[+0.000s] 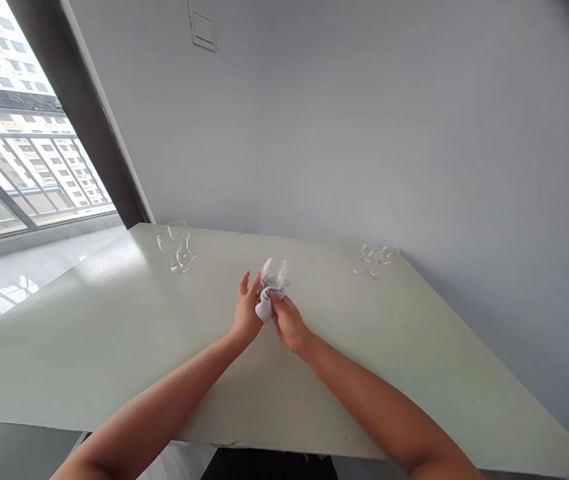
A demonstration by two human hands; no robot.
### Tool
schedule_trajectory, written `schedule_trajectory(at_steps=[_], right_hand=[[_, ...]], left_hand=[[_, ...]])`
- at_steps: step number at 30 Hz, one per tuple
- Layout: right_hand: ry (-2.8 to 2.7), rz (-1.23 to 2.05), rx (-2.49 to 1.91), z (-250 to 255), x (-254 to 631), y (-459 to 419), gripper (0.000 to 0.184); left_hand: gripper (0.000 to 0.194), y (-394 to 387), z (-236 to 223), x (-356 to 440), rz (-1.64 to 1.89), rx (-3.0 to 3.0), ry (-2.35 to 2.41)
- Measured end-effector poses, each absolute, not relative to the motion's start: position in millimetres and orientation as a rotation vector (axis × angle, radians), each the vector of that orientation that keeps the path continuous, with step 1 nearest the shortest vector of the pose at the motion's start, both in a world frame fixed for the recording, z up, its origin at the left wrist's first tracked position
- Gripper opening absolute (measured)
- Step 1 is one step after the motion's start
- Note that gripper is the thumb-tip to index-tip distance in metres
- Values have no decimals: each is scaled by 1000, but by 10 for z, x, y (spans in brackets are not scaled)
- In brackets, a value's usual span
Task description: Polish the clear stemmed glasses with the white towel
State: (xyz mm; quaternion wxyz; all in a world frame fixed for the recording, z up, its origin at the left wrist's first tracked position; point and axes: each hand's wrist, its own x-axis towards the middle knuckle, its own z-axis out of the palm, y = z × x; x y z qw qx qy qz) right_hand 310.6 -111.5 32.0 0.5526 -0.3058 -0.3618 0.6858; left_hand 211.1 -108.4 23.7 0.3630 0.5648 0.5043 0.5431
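Note:
Both my hands meet over the middle of a pale green table [114, 347]. My left hand [245, 312] cups a clear stemmed glass [275, 272] from the left side, fingers curled round it. My right hand [288, 321] is closed on a white cloth [265, 305] that is bunched against the glass's lower part. The glass is held above the tabletop between the two hands, and its stem is hidden by the cloth.
Two clear stemmed glasses [177, 245] stand at the table's far left, and two more stemmed glasses [377, 255] at the far right. A grey wall runs behind the table. A large window [19, 153] is on the left.

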Motion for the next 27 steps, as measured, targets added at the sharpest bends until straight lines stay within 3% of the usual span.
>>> schedule_trajectory(at_steps=[4,9,16,19,24,27], right_hand=[[-829,1719,-826,283,3287,-1023,28],[-838,2020,-640,319,3574,-944,31],[-1076,2104,-678,267,3549,-1005,26],[-1487,1805,-920,256,3549,-980,27],[-1950,585,-1240,179,3470,-980,24],[-1982,421,-1218,199,3433,-1002,27]], left_hand=[[71,-1085,301,2098,1149,1419,1081],[47,-1013,415,2007,1071,1000,681],[52,-997,408,1981,1015,1062,611],[53,-999,375,2014,1148,1063,768],[57,-991,324,2055,1347,912,884],[55,-988,358,2035,1397,883,774]])
